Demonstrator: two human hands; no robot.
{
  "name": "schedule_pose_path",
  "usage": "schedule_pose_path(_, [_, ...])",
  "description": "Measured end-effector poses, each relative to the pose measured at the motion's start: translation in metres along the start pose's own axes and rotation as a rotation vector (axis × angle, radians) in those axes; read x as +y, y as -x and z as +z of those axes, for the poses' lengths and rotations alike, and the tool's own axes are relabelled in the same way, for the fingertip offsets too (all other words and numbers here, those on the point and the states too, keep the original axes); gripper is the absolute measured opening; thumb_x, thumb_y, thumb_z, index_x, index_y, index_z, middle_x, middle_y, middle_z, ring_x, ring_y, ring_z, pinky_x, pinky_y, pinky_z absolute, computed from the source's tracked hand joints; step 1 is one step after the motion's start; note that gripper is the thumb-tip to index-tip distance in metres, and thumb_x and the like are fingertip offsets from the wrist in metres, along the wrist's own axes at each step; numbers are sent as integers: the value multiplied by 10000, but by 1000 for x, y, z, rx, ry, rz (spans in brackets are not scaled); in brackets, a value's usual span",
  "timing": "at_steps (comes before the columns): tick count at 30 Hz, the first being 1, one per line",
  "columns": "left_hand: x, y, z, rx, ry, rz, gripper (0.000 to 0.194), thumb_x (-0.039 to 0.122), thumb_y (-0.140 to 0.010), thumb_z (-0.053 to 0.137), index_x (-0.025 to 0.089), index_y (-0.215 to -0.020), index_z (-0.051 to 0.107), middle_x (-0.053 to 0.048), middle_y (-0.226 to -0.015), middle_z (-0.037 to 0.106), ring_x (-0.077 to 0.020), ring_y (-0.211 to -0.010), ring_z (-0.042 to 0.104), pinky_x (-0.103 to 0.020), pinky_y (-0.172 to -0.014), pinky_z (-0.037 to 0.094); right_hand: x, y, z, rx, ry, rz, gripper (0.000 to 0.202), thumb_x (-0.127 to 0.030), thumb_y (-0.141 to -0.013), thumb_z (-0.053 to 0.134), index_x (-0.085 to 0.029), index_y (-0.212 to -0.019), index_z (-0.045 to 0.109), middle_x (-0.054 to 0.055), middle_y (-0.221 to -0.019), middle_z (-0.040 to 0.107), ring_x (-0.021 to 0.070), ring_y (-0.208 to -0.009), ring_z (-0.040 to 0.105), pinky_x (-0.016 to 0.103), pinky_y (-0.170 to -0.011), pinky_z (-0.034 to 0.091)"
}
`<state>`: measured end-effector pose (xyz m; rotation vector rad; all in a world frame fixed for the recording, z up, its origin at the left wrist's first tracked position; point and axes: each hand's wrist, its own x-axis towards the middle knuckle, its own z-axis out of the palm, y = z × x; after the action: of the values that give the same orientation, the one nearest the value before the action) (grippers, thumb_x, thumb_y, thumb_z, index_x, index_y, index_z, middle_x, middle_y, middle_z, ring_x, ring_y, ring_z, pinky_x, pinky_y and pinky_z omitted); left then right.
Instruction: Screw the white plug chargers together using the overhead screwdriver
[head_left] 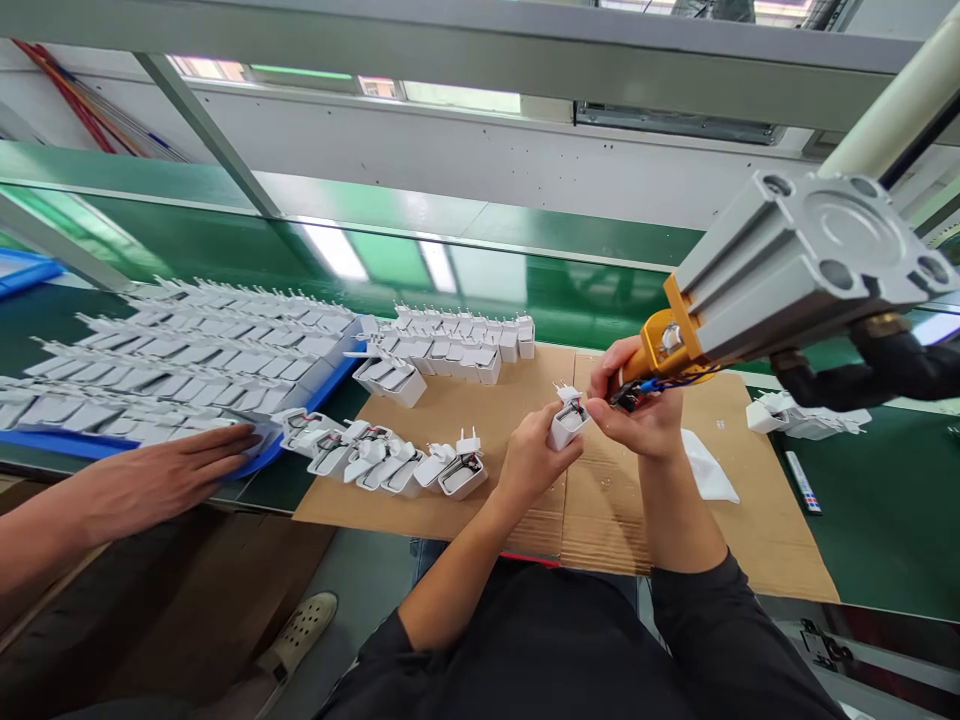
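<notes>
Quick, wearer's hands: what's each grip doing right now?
Left hand: closed, holding a white plug housing.
Right hand: closed around the lower end of the silver-and-orange tool; some finger contact hidden.

Windows [461, 97]: bright, nearly washed out on my feed.
Glossy green bench surface [630, 285]: I see white glare streaks.
Cardboard sheet [772, 545]: soft shadows.
Picture edges: wide-angle stretch, slanting my lines.
</notes>
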<state>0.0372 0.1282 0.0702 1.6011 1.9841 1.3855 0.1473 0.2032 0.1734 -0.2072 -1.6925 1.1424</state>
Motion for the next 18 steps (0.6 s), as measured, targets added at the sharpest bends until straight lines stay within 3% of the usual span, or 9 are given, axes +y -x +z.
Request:
schedule_pose_path(3, [1,0,0,5,-1,8,371,222,-750,705,181,-1114,644,-11,-787,650,-174,-705,583,-268,-677,460,2,1,-1,5,-17,1,350,-329,-727,775,-252,-924,496,-42,-708,540,98,-545,526,249,-481,454])
schedule_pose_path(11, [1,-2,0,2,-17,26,369,220,-748,705,183,-1110,647,-14,-795,651,-175,-716,583,-272,-696,465,1,0,2,31,31,5,376,-429,-714,786,-239,-909,527,-42,-665,523,97,-517,507,249,-467,453])
schedule_pose_path(18, [3,-3,-1,-2,-13,25,350,220,-756,689,190,-1103,649,-15,-802,654,-172,-721,583,-270,-700,464,-1,-3,3,36,28,-22,334,-359,-703,787,-236,-878,531,-44,-649,533,88,-503,501,227,-459,435])
